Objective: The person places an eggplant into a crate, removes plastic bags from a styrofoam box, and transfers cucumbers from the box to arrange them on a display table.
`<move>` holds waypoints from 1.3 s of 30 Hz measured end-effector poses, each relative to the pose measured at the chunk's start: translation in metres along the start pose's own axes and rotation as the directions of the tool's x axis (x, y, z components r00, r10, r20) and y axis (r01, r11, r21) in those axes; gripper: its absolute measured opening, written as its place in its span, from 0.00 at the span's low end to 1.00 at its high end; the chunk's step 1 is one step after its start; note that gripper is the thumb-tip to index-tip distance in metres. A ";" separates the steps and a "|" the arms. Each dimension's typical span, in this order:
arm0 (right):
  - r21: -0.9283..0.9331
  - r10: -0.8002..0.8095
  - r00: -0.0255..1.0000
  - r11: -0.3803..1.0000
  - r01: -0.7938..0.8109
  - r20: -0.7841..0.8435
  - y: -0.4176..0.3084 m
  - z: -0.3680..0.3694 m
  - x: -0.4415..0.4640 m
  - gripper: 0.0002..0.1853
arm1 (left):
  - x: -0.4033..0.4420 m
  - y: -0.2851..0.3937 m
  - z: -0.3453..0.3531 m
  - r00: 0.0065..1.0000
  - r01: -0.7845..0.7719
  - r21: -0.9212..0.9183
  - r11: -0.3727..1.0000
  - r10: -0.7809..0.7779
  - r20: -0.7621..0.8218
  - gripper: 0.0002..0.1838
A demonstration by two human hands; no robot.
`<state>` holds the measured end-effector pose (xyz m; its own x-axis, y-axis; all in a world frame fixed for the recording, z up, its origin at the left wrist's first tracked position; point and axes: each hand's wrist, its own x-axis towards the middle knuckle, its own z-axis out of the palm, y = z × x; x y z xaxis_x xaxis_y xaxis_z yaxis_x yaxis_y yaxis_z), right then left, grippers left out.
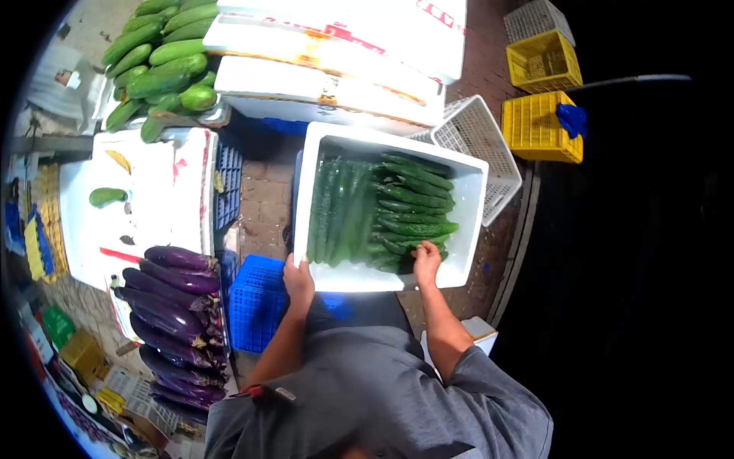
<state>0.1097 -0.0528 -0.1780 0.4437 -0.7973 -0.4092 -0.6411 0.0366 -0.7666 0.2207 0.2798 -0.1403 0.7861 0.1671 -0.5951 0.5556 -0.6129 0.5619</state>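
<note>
A white foam box [472, 222] of long green cucumbers [413, 206] is in front of me, tilted slightly. On the box's left side the cucumbers lie lengthwise and look hazy, perhaps under clear film; on the right they lie crosswise in a stack. My left hand [299, 280] grips the box's near left corner, thumb over the rim. Inside the box, near its front right corner, my right hand [427, 265] has its fingers curled at the end of a cucumber. Its fingertips are partly hidden against the dark green skins.
Purple eggplants [172, 306] are piled at my left, with light green cucumber-like vegetables [164, 65] beyond. White foam boxes [329, 80] stand at the back. Blue crates [258, 302] sit by my left leg. A white crate [478, 145] and yellow crates [539, 126] are to the right.
</note>
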 end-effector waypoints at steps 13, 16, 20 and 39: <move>0.322 0.081 0.962 0.932 -0.166 0.263 -0.001 0.005 -0.016 0.11 | 0.014 0.087 -0.024 0.943 -0.323 -0.207 0.924 0.331 0.008 0.23; 0.284 0.182 0.972 0.934 -0.218 0.148 -0.003 -0.016 -0.027 0.12 | 0.028 0.118 0.000 0.804 -0.419 -0.200 0.886 0.464 0.372 0.20; 0.103 0.227 0.974 0.968 -0.228 0.016 -0.030 -0.038 -0.073 0.14 | 0.087 0.132 0.040 0.476 -0.515 -0.224 0.827 0.494 0.728 0.17; -0.051 0.376 0.907 0.919 -0.392 -0.189 0.030 0.050 -0.417 0.13 | -0.026 0.230 0.036 -0.164 -0.960 -0.176 0.216 0.072 0.984 0.22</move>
<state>-0.0630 0.3112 -0.0550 0.0430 -0.8233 -0.5660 -0.7945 0.3153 -0.5190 0.3185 0.1072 -0.0163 -0.3554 -0.8312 -0.4276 -0.5872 -0.1574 0.7940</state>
